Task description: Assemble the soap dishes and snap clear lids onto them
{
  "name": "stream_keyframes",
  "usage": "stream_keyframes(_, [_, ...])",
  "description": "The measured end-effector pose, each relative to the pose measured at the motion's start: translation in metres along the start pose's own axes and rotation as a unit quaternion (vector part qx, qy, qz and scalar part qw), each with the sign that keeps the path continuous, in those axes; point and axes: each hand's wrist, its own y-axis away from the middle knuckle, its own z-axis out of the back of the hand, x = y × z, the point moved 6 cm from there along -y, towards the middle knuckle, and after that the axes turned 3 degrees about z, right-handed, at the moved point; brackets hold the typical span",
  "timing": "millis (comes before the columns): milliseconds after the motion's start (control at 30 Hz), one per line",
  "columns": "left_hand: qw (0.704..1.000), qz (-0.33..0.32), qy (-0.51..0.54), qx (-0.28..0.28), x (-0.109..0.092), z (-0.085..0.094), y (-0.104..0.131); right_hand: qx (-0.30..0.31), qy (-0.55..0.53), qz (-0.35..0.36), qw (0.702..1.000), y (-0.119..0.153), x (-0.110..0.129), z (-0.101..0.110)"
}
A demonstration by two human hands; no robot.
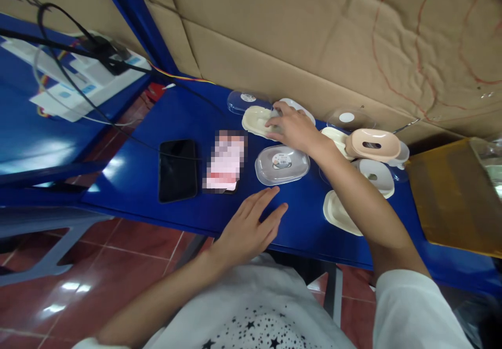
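Note:
My left hand point(251, 228) is open near the table's front edge, fingers apart, just below a clear lid point(282, 165) with a white label. Farther back, my right hand point(292, 124) reaches over a cream oval tray point(254, 121), its fingers curled around something greyish at the tray's right end; what they hold is hard to make out. Behind that hand lies a white oval piece point(304, 109). Another clear lid point(234, 102) with a round sticker sits at the back left of the tray.
Right of my right forearm are a peach soap box point(374, 145), a white slotted piece point(376, 177) and a cream tray point(339, 214). A cardboard box point(451, 197) stands far right. Left lie a lit phone point(225, 163), a black device point(178, 171) and cables near a power strip point(105, 85).

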Motion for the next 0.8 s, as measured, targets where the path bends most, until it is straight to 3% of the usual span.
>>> stream_keyframes(200, [0.998,-0.009,0.049,-0.050,-0.002,0.014,0.003,0.014,0.035,-0.015,0.999,-0.011,0.002,0.001])
stream_keyframes(333, [0.988,0.021,0.125,-0.086,-0.005,0.024,0.005,-0.005,-0.051,-0.006,0.999,0.014,-0.014,0.021])
stream_keyframes(433, [0.959,0.090,0.266,-0.040,-0.004,0.018,0.002,-0.033,-0.144,0.010,0.989,0.045,-0.031,0.041])
stream_keyframes(500, [0.911,0.153,0.383,0.007,-0.002,0.007,-0.001,-0.057,-0.191,-0.006,0.980,0.067,-0.042,0.055])
stream_keyframes(600, [0.814,0.216,0.538,0.040,-0.006,-0.006,-0.013,-0.099,-0.221,-0.027,0.970,0.101,-0.043,0.075])
stream_keyframes(733, [0.658,0.258,0.706,0.045,-0.017,-0.014,-0.029,-0.138,-0.191,0.027,0.971,0.152,0.007,0.094])
stream_keyframes(800, [0.604,0.267,0.750,0.028,-0.021,-0.014,-0.034,-0.131,-0.156,0.048,0.978,0.178,0.044,0.092])
